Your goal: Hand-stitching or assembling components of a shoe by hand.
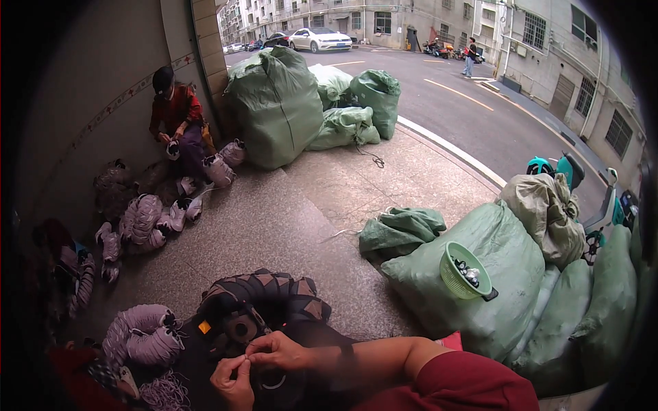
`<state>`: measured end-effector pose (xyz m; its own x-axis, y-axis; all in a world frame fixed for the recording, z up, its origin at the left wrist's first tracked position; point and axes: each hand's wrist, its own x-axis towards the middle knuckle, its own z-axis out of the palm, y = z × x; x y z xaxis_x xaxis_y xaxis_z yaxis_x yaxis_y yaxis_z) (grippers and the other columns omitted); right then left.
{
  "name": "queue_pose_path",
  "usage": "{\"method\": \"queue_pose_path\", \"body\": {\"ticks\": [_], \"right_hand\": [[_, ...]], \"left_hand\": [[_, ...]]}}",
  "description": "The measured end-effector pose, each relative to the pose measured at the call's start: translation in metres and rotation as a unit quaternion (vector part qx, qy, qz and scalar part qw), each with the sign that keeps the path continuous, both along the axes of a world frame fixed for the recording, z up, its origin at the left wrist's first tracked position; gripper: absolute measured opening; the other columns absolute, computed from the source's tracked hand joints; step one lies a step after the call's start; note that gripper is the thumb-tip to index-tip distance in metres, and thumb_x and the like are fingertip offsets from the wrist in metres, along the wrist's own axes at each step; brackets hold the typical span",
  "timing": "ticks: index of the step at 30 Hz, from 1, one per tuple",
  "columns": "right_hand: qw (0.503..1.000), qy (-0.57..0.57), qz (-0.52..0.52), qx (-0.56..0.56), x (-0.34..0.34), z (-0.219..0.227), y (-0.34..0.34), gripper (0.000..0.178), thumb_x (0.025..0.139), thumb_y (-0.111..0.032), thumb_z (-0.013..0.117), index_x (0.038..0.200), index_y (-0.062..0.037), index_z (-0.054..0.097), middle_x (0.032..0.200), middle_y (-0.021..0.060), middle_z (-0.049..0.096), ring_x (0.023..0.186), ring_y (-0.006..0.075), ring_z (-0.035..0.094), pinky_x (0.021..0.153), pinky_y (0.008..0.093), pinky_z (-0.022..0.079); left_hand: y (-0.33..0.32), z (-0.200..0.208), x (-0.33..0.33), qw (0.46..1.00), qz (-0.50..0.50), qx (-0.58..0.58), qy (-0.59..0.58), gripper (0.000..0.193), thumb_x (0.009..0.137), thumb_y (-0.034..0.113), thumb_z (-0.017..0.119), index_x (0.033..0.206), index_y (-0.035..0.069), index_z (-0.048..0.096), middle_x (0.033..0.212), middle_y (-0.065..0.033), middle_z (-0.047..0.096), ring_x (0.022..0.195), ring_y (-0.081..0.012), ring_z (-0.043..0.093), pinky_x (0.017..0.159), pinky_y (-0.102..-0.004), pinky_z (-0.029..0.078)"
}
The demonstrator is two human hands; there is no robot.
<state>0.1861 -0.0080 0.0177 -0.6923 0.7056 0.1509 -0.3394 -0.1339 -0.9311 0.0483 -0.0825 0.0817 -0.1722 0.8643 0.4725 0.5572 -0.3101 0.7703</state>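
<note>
My left hand (233, 383) and my right hand (279, 351) meet at the fingertips low in the view, both pinched closed. Whatever lies between the fingers is too small to make out. Just beyond them, a black piece with a round opening (241, 329) and an orange tag (204, 327) rests over my lap. Behind it curves a row of nested dark brown and black shoe uppers (264, 291). Left of my hands sits a bundle of lilac shoe uppers (147, 335), with a tangle of pale laces (166, 392) below it.
A co-worker in red (175, 109) sits at the far left among lilac shoe uppers (144, 219). Large green sacks (274, 106) stand by the road. On the right, a green basket (449, 277) of small parts sits on a full sack (473, 240); a scooter (603, 205) stands behind.
</note>
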Motion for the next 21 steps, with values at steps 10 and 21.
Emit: {"method": "queue_pose_path", "body": {"ticks": [10, 21], "right_hand": [[0.992, 0.057, 0.06, -0.095, 0.008, 0.009, 0.003, 0.021, 0.089, -0.012, 0.064, 0.105, 0.0001, 0.066, 0.088, -0.0002, 0.065, 0.082, 0.0046, 0.057, 0.072, 0.0198, 0.046], [0.992, 0.02, 0.038, -0.116, -0.001, 0.004, -0.007, 0.016, 0.089, -0.015, 0.065, 0.096, -0.0006, 0.065, 0.084, -0.0027, 0.062, 0.076, 0.0026, 0.054, 0.064, 0.0181, 0.043]], "left_hand": [[0.002, 0.009, 0.007, 0.972, 0.036, 0.108, 0.207, 0.01, 0.075, -0.003, 0.067, 0.083, 0.001, 0.066, 0.073, -0.0111, 0.063, 0.069, -0.0271, 0.06, 0.074, -0.0357, 0.047], [0.0, -0.008, -0.009, 0.96, -0.052, 0.093, 0.258, 0.019, 0.076, -0.002, 0.062, 0.094, 0.001, 0.061, 0.084, -0.0146, 0.063, 0.074, -0.0348, 0.059, 0.077, -0.0444, 0.047]]}}
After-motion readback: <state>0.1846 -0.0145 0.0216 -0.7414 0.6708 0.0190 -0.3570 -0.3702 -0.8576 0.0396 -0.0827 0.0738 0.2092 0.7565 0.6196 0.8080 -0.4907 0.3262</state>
